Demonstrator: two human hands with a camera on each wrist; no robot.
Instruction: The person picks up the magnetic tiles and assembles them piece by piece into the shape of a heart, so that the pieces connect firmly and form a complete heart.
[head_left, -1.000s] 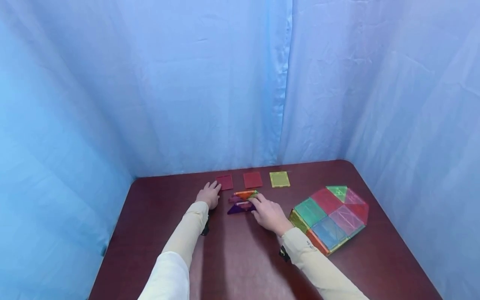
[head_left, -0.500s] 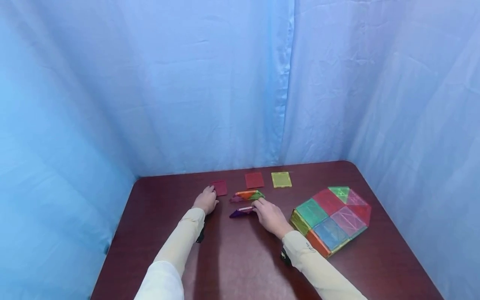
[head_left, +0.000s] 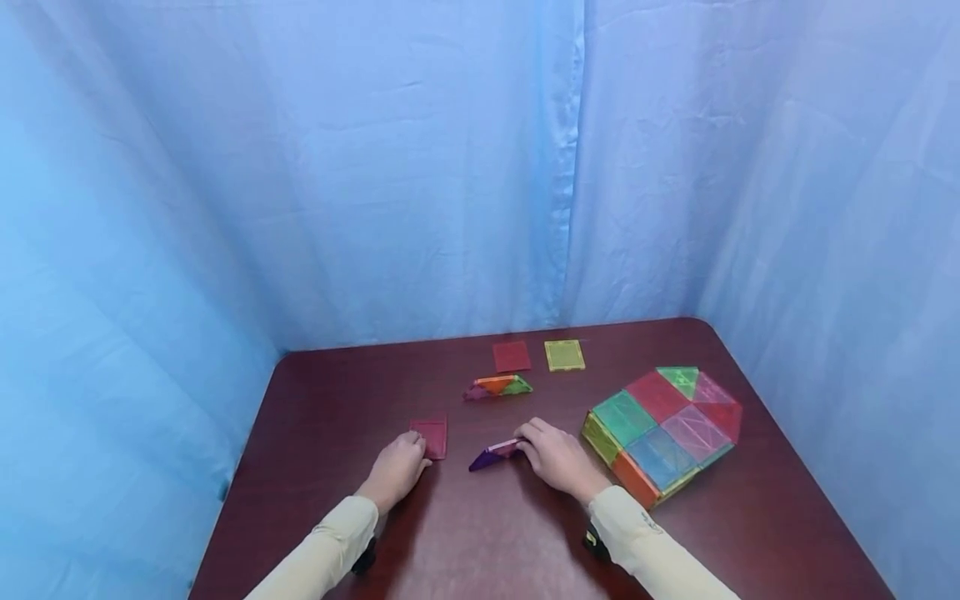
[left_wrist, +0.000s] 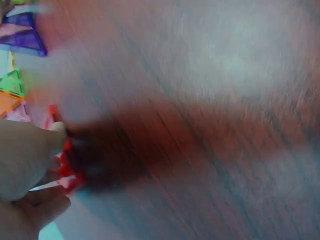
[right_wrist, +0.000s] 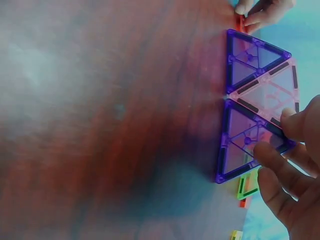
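Observation:
My left hand (head_left: 393, 471) pinches a red square magnetic tile (head_left: 432, 438) by its near edge, left of the middle of the table. In the left wrist view, thumb and fingers grip the red tile's edge, and the picture is partly blurred. My right hand (head_left: 558, 460) holds the right end of a trapezoid panel of magnetic triangle tiles (right_wrist: 250, 60), purple, pink and purple, standing on its long side. The thumb lies on one face of that panel and the fingers on the other. Behind it stands a similar trapezoid panel in pink, orange and green (head_left: 497, 386), untouched.
Another red square tile (head_left: 512, 357) and a yellow square tile (head_left: 564, 355) lie flat near the table's far edge. A multicoloured magnetic-tile structure (head_left: 660, 429) stands to the right, close to my right forearm. Blue curtains (head_left: 420, 167) surround the dark red table (head_left: 315, 417).
My left hand has drawn the red square tile from the back row toward me. My right hand has pulled the purple and pink panel nearer, away from the orange one.

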